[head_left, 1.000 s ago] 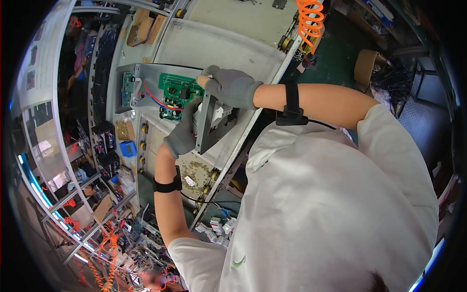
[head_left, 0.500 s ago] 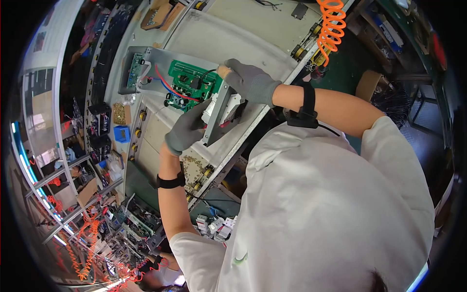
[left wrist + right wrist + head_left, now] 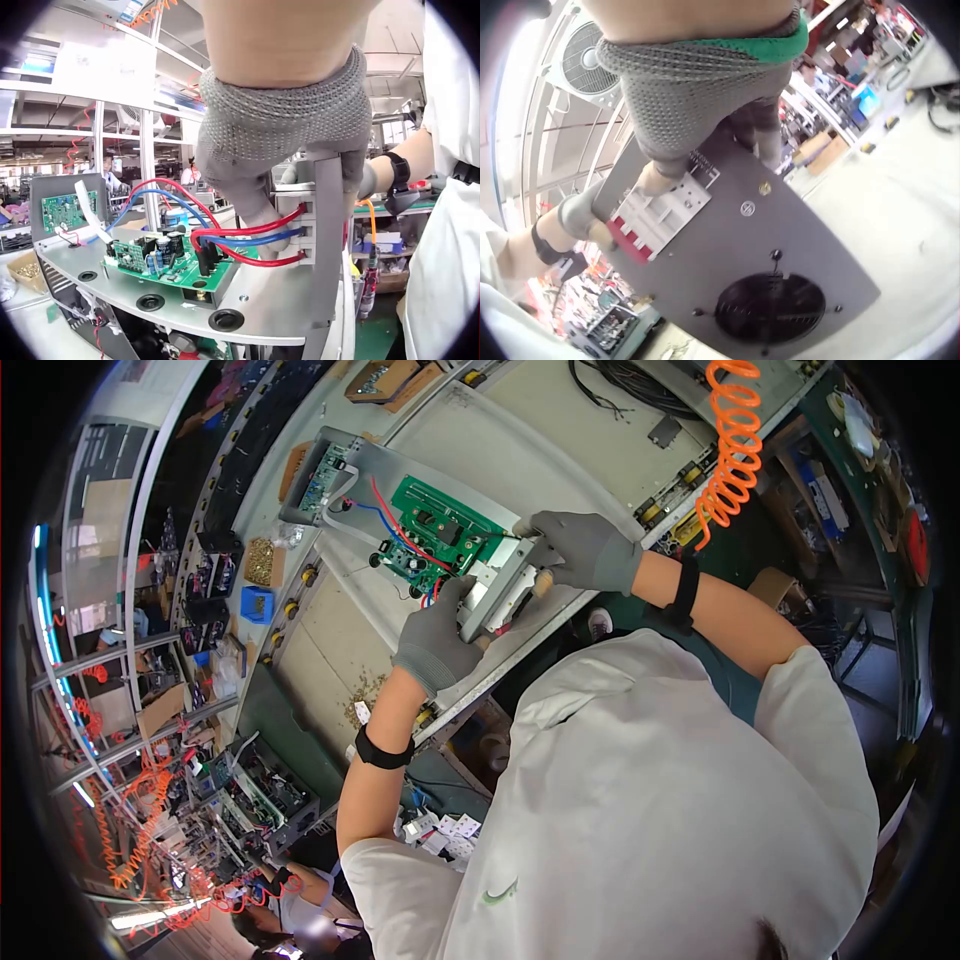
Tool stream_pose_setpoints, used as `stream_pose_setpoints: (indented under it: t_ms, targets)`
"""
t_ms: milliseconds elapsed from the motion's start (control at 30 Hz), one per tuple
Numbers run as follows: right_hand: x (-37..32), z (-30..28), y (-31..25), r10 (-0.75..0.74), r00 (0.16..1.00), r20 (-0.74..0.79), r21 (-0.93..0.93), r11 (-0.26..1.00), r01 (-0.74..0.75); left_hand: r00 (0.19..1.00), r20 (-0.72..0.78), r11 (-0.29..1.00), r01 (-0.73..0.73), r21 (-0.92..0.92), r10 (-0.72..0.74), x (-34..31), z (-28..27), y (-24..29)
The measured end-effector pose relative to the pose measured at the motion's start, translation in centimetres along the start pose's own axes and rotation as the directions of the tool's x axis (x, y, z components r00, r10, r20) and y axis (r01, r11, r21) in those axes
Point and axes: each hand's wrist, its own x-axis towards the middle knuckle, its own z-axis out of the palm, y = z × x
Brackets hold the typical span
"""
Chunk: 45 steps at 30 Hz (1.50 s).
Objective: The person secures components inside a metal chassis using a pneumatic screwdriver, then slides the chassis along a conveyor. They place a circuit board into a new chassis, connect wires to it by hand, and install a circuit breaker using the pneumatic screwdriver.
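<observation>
Both hands wear grey gloves with some bare fingertips. A grey metal chassis [image 3: 375, 470] carries a green circuit board [image 3: 445, 525] with red and blue wires. At its near end stands a front panel [image 3: 810, 240] with a round fan opening [image 3: 771, 306]. A white circuit breaker [image 3: 664, 214] with red levers sits in the panel; thick red and blue wires [image 3: 251, 241] enter its back. My left hand [image 3: 435, 643] grips the panel's left end, fingers beside the breaker's back. My right hand [image 3: 590, 550] grips the panel's right end, one bare fingertip against the breaker's front.
The chassis lies on a roller conveyor bench [image 3: 490, 435]. Beyond are a blue bin [image 3: 257, 605] and a box of small brass parts [image 3: 262, 563]. An orange coiled hose [image 3: 735, 445] hangs at right. White breakers [image 3: 450, 835] lie below the bench's near side.
The head view has swung, shifting the bench. The chassis now sits angled with more of the breaker's back showing. My right hand has shifted along the panel's end, a fingertip now on the breaker's front.
</observation>
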Motion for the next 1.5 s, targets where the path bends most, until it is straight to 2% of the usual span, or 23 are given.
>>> stream_pose_setpoints:
  t_ms: [167, 233, 300, 367, 433, 500, 600, 633, 700, 767, 833, 900, 933, 1000, 1033, 1100, 1167, 1233, 1267, 1300, 1367, 1467, 1500]
  targets:
    - [0.3, 0.5, 0.8, -0.089, 0.993, -0.073, -0.117, 0.990, 0.080, 0.992, 0.021, 0.992, 0.123, -0.040, -0.122, -0.4, 0.1, 0.7]
    - [0.5, 0.4, 0.7, -0.050, 0.997, -0.064, -0.104, 0.994, 0.043, 0.994, -0.075, 0.996, 0.085, 0.035, -0.082, -0.5, 1.0, 0.7]
    - [0.1, 0.6, 1.2, -0.223, 0.969, -0.103, -0.134, 0.969, 0.209, 0.961, -0.272, 0.996, -0.036, 0.078, 0.056, -0.8, 2.2, 0.3]
    - [-0.4, 0.1, 0.3, -0.134, 0.988, -0.077, 0.120, 0.982, 0.143, 0.937, -0.348, 0.999, -0.004, 0.040, 0.017, -1.1, 3.2, 0.2]
    - [-0.8, -0.4, -0.4, -0.088, 0.993, -0.083, 0.192, 0.976, 0.103, 0.882, -0.471, 1.000, 0.014, -0.022, -0.023, -1.4, 4.9, -0.1]
    - [-2.1, 0.0, 0.6, -0.026, 0.984, -0.174, 0.140, 0.989, 0.051, 0.835, -0.550, 1.000, 0.027, 0.008, -0.018, -2.3, 5.5, 0.3]
    - [-4.9, 1.1, 2.8, 0.200, 0.958, -0.207, 0.367, 0.923, -0.114, 0.644, -0.765, 0.993, -0.110, -0.052, 0.031, -5.3, 5.9, 0.0]
    - [-6.0, 1.4, 3.4, 0.300, 0.934, -0.196, 0.444, 0.876, -0.189, 0.632, -0.774, 0.994, -0.097, -0.056, 0.018, -6.2, 6.3, -1.0]
    - [-8.4, 2.6, 6.3, 0.350, 0.925, -0.147, 0.453, 0.855, -0.252, 0.363, -0.926, 0.984, -0.100, -0.148, -0.102, -7.5, 8.3, -4.7]
    - [-9.9, 3.7, 6.5, 0.386, 0.915, -0.119, 0.383, 0.868, -0.317, 0.208, -0.912, 0.935, 0.061, -0.350, -0.355, -8.2, 10.4, -9.3]
    - [-11.2, 4.9, 7.3, 0.428, 0.898, -0.100, 0.306, 0.872, -0.381, 0.186, -0.715, 0.739, 0.167, -0.653, -0.674, -8.2, 14.4, -16.7]
    - [-11.5, 6.4, 8.5, 0.473, 0.880, -0.030, 0.300, 0.844, -0.444, 0.195, -0.471, 0.506, 0.436, -0.744, -0.860, -8.1, 18.3, -24.5]
    - [-11.1, 6.9, 7.4, 0.482, 0.876, -0.040, 0.296, 0.843, -0.450, 0.202, -0.473, 0.512, 0.426, -0.747, -0.858, -8.1, 18.8, -26.7]
    - [-10.8, 7.6, 6.8, 0.491, 0.871, -0.027, 0.241, 0.849, -0.471, 0.227, -0.265, 0.349, 0.645, -0.680, -0.937, -8.1, 19.2, -30.0]
    - [-10.6, 8.0, 6.5, 0.498, 0.867, -0.002, 0.190, 0.852, -0.488, 0.239, -0.263, 0.355, 0.637, -0.684, -0.935, -7.7, 19.3, -31.2]
    - [-10.3, 8.9, 5.3, 0.508, 0.861, -0.001, 0.218, 0.841, -0.496, 0.163, -0.012, 0.126, 0.711, -0.692, -0.986, -6.6, 19.2, -33.5]
    - [-9.9, 9.8, 4.1, 0.527, 0.850, 0.002, 0.240, 0.825, -0.512, 0.164, 0.018, 0.105, 0.708, -0.698, -0.986, -5.7, 19.0, -35.6]
    - [-10.2, 10.4, 3.0, 0.656, 0.750, 0.087, 0.306, 0.698, -0.647, 0.145, 0.071, 0.055, 0.714, -0.698, -0.987, -4.5, 19.4, -37.0]
    - [-10.2, 10.7, 2.2, 0.677, 0.733, 0.074, 0.285, 0.690, -0.666, 0.083, -0.056, 0.097, 0.674, -0.732, -0.995, -3.8, 20.9, -37.9]
    - [-9.8, 11.1, 0.8, 0.690, 0.721, 0.072, 0.270, 0.682, -0.680, 0.108, -0.029, 0.095, 0.678, -0.728, -0.994, -3.7, 21.7, -38.4]
    - [-9.7, 11.9, -0.7, 0.716, 0.696, 0.061, 0.243, 0.666, -0.706, 0.314, -0.359, 0.477, 0.561, -0.677, -0.879, -4.0, 22.4, -40.1]
    - [-10.6, 13.7, -0.9, 0.705, 0.708, 0.052, 0.335, 0.655, -0.677, 0.447, -0.303, 0.524, 0.540, -0.659, -0.842, -4.7, 21.4, -40.1]
    - [-11.0, 14.3, -0.7, 0.711, 0.702, 0.045, 0.334, 0.651, -0.681, 0.457, -0.299, 0.528, 0.537, -0.658, -0.838, -4.8, 22.0, -40.7]
